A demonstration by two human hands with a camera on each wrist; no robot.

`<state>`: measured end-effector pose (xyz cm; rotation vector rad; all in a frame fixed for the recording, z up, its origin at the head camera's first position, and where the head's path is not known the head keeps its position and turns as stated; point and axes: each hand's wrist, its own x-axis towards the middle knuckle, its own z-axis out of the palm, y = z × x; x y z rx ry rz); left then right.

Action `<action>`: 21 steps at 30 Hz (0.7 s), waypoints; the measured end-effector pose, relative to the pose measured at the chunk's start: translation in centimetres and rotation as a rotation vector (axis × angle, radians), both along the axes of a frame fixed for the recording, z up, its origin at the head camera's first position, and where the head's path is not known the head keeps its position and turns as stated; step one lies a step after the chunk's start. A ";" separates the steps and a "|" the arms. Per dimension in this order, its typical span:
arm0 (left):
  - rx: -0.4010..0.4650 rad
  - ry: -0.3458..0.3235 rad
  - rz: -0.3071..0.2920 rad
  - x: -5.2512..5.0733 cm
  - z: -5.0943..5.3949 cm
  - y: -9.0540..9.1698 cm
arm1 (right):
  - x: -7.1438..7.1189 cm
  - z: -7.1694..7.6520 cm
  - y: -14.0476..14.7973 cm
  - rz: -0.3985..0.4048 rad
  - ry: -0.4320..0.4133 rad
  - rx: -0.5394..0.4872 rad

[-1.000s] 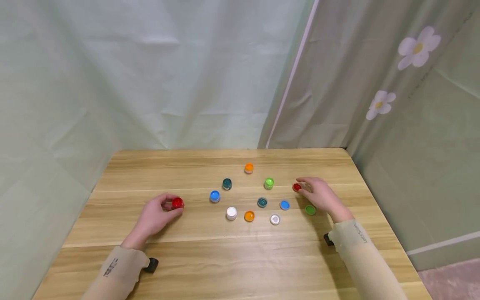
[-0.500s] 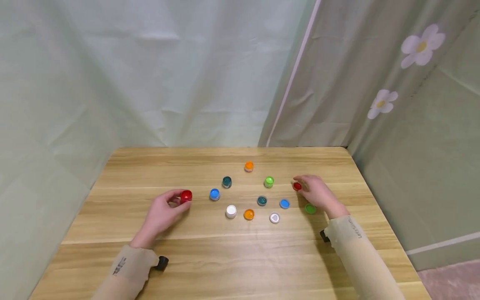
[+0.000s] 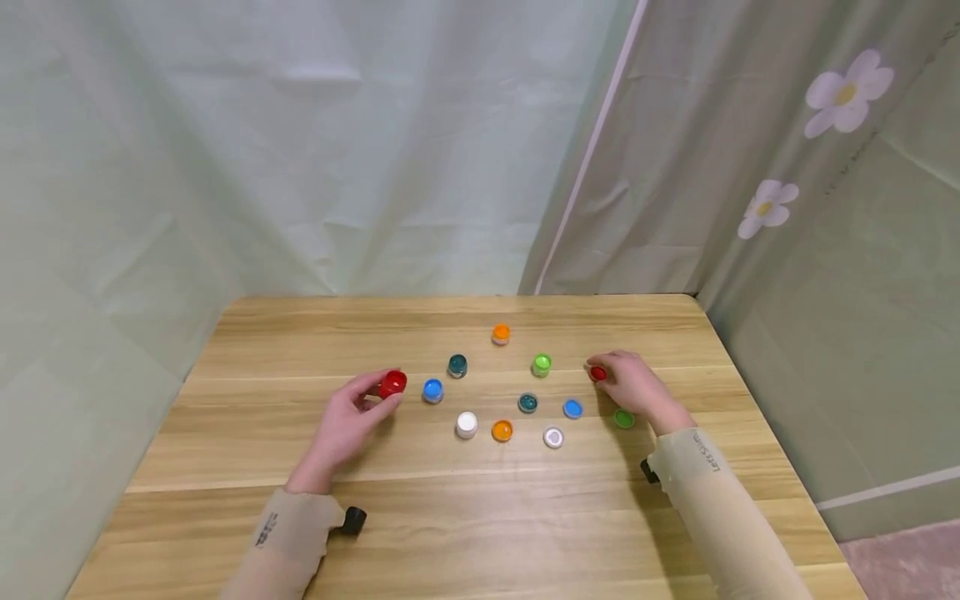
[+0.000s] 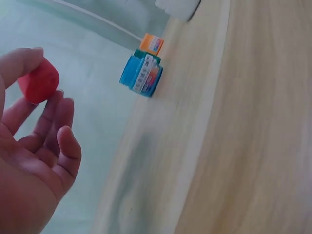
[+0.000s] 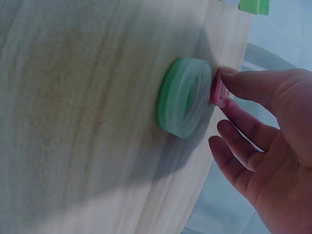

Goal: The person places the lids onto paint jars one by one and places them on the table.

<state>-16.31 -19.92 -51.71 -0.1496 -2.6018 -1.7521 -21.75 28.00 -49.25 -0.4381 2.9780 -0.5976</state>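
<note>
Red jar [image 3: 393, 384] — lid off.
Left hand [image 3: 347, 425] pinches it, right hand [image 3: 637, 387] pinches red lid [image 3: 598, 373]; five other jars [image 3: 542, 366] uncapped, loose lids [image 3: 573, 408] nearby.

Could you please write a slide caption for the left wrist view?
Red jar held in the left grip, blue jar standing on the wooden table.

Soft, even light fills the head view, pale glare on the table [image 3: 510, 510], shadow lying beside the right sleeve [image 3: 722, 510]. Over at the right wrist, dimmer, broad shadow around the green lid [image 5: 183, 97]. Left wrist: hazy, the red jar [image 4: 40, 83] soft on detail.
</note>
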 end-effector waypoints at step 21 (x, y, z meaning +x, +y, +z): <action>0.285 0.031 -0.045 -0.3 0.5 3.9 | 0.7 -0.4 -0.2 -0.116 0.002 -0.102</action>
